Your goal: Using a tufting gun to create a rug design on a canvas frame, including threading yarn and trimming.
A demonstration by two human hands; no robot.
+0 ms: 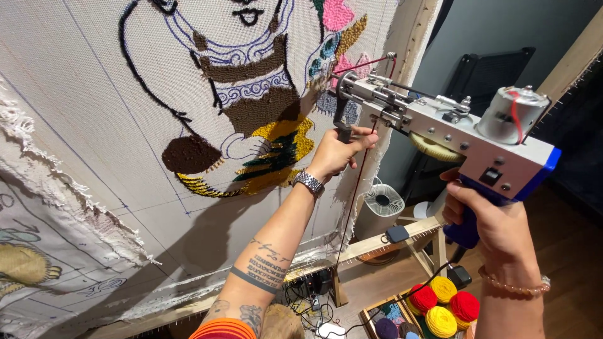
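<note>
A silver and blue tufting gun [440,129] points left at a stretched white tufting cloth [94,113], its needle tip at the cloth's right side. My right hand [496,223] grips the gun's blue rear handle. My left hand [336,152], wearing a metal watch, is closed around the black front handle under the gun's nose. A dark red yarn strand [358,182] runs from the floor up into the gun. The cloth carries a partly tufted figure [257,119] in brown, yellow, green and pink with black outlines.
The cloth is stretched on a wooden frame [377,242]. Balls of red and yellow yarn [443,304] lie in a box on the floor at lower right. A small white fan [383,202] and cables sit behind the frame. Another sketched cloth [38,251] hangs at lower left.
</note>
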